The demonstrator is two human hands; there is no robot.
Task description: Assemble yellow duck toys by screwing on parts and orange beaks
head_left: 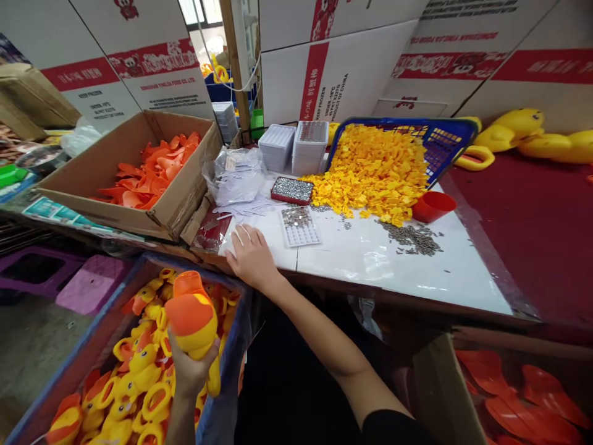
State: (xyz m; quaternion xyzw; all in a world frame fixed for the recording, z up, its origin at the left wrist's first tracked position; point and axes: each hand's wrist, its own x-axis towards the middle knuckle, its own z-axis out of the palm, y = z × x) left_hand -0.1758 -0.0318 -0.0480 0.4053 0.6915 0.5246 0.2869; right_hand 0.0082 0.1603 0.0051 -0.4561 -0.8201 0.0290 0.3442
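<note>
My left hand (191, 366) is closed around a yellow toy duck (197, 337) with orange parts, lifted above a blue-edged bin (245, 303) of similar ducks. My right hand (252, 258) lies with fingers stretched on the white tabletop (352, 253) near its front edge, and nothing shows in it. Just beyond its fingertips are white plastic strips (250, 210), some loose and some bagged. To the right of this hand sits a clear compartment tray (300, 232) with small round metal pieces in it.
An orange-filled carton (185, 204) stands at left. Behind are stacked white trays (308, 148) and a red box (291, 196) of tiny metal parts. Yellow pieces (370, 167) spill from a blue basket (447, 145), near a red cup (433, 206) and scattered screws (414, 238).
</note>
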